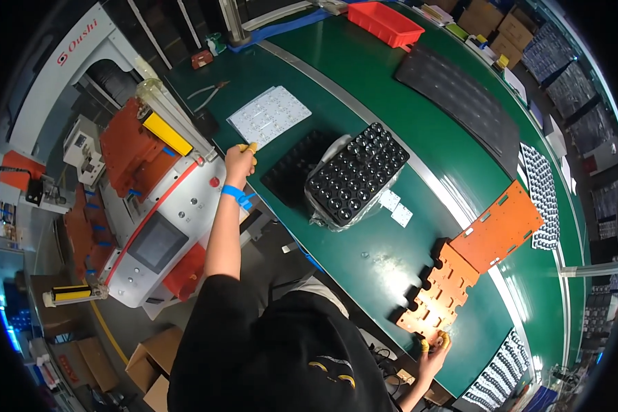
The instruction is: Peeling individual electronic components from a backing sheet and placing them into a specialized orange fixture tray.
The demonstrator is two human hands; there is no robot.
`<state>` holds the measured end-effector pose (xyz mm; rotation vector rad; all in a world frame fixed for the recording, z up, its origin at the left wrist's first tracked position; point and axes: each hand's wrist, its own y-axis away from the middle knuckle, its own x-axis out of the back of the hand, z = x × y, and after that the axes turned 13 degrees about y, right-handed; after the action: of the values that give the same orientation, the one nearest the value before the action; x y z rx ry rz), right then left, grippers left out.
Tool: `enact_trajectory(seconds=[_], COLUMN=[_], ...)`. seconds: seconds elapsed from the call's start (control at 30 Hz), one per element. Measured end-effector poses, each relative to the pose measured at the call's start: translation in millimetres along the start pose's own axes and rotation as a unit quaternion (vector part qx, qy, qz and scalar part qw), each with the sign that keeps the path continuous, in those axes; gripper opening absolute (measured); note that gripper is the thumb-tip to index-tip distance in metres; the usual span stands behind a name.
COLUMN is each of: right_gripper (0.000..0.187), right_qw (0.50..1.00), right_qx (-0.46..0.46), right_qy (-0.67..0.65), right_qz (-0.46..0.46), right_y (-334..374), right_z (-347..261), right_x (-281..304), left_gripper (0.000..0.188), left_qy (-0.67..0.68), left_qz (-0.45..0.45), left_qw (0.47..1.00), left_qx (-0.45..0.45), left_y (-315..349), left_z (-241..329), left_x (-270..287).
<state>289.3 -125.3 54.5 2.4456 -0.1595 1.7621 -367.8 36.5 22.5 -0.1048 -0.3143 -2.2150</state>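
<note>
Orange, a notched fixture (445,292) lies on the green table (364,268) off to my right, its near end under the fingers of my right hand (435,356). Thumb and fingertip stand a little apart there, capped in yellow covers (445,339); I cannot tell whether they grip the fixture or just rest on it. A flat orange plate (499,226) with slots adjoins its far end.

My left hand (241,163) reaches out with a blue band (235,196) round the wrist. Its fingers are partly curled, the tips at the near corner of a stack of white boards (271,115); whether they pinch it, I cannot tell.

Between my hands sits a block of black round lenses (357,172), clear plastic wrap showing at its underside, and small white cards (401,215) lie just beside it. Beyond the boards are pliers (209,95), and to my left stands a machine with a dark screen (158,242).
</note>
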Motion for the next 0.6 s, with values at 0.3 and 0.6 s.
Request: enact_trajectory(seconds=[0.3, 0.6], right_gripper=[0.060, 0.057], right_qw=[0.999, 0.942], right_qx=[0.028, 0.095], right_qy=[0.016, 0.279], right_qz=[0.018, 0.163], right_y=[13.2, 24.6], right_z=[47.0, 49.4], right_x=[3.3, 25.8], left_gripper=[0.021, 0.025], left_qy=[0.447, 0.311], left_qz=[-0.156, -0.118], left_qw=[0.878, 0.923], left_qx=[0.067, -0.194], left_y=[-10.3, 132.2], left_z=[9.6, 106.8], left_x=[3.3, -10.1])
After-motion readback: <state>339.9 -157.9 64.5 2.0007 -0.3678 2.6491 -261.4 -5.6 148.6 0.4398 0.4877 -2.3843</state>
